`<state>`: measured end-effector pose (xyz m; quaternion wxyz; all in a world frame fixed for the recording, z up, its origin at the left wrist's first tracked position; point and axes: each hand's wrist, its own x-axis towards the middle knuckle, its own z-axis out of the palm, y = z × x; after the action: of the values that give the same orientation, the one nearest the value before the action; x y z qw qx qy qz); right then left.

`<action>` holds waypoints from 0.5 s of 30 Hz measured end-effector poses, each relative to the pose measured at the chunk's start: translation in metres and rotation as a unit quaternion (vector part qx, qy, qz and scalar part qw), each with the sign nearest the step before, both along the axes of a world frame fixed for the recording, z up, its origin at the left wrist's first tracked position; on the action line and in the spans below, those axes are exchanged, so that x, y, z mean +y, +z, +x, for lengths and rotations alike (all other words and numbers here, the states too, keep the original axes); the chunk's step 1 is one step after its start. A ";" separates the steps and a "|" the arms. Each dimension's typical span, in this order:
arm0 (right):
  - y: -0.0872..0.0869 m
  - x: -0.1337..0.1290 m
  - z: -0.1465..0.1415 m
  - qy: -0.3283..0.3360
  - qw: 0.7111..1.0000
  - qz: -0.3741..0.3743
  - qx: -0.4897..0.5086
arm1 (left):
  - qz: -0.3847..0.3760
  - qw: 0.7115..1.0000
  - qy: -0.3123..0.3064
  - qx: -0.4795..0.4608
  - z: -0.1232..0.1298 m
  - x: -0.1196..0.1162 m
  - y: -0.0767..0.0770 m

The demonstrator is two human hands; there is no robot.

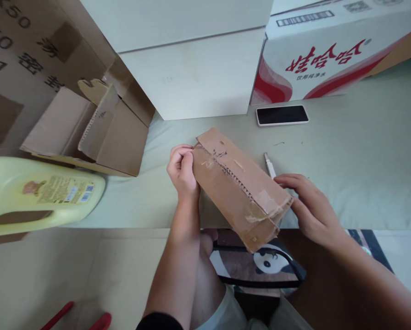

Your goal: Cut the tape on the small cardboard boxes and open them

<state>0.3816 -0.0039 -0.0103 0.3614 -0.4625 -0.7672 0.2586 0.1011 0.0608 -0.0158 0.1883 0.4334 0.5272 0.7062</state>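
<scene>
A small brown cardboard box point(235, 183) is held up tilted over the front edge of the pale green cloth surface. Its seam is ragged, with torn tape at the near right end. My left hand point(183, 169) grips the box's left end, thumb on top. At the right end, the fingers of my right hand point(308, 208) are bent around the corner, pinching it. Just beyond that hand lies a slim white pen-like tool point(269, 165), partly hidden behind the box and fingers.
A phone point(282, 115) lies on the cloth point(363, 160) before a red-and-white carton point(315, 64) and a white box point(198, 73). At left are an open cardboard box point(119, 133) and a yellow jug point(71, 197). Below is a bag with a panda print point(267, 263).
</scene>
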 end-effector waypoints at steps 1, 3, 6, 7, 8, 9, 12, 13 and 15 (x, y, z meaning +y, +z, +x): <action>0.001 -0.001 -0.002 0.013 1.000 0.000 0.026 | 0.002 1.000 -0.003 -0.004 0.000 0.000 0.000; 0.002 -0.002 -0.005 0.034 0.997 -0.012 0.072 | 0.009 1.000 -0.007 -0.009 0.000 0.001 -0.001; -0.002 0.000 -0.011 0.040 0.990 -0.050 0.127 | 0.016 1.000 -0.005 -0.010 0.000 0.001 -0.001; -0.003 0.001 -0.013 0.039 0.987 -0.063 0.143 | 0.021 1.000 -0.003 -0.005 -0.001 0.001 -0.001; -0.005 0.002 -0.015 0.036 0.984 -0.076 0.156 | 0.027 1.000 -0.003 0.007 -0.001 0.000 0.000; -0.007 0.004 -0.017 0.033 0.982 -0.085 0.167 | 0.034 0.999 -0.005 0.029 -0.002 -0.001 0.000; -0.011 0.007 -0.022 0.029 0.975 -0.119 0.186 | 0.045 0.992 -0.036 0.110 -0.004 -0.005 0.002; -0.012 0.007 -0.024 0.030 0.972 -0.129 0.193 | 0.041 0.991 -0.050 0.120 -0.005 -0.006 0.003; -0.014 0.008 -0.027 0.031 0.965 -0.146 0.213 | 0.026 0.992 -0.069 0.105 -0.005 -0.006 0.003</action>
<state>0.3544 0.0040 -0.0240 0.4368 -0.4205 -0.6402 0.4718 0.0959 0.0551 -0.0126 0.1688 0.5450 0.4947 0.6555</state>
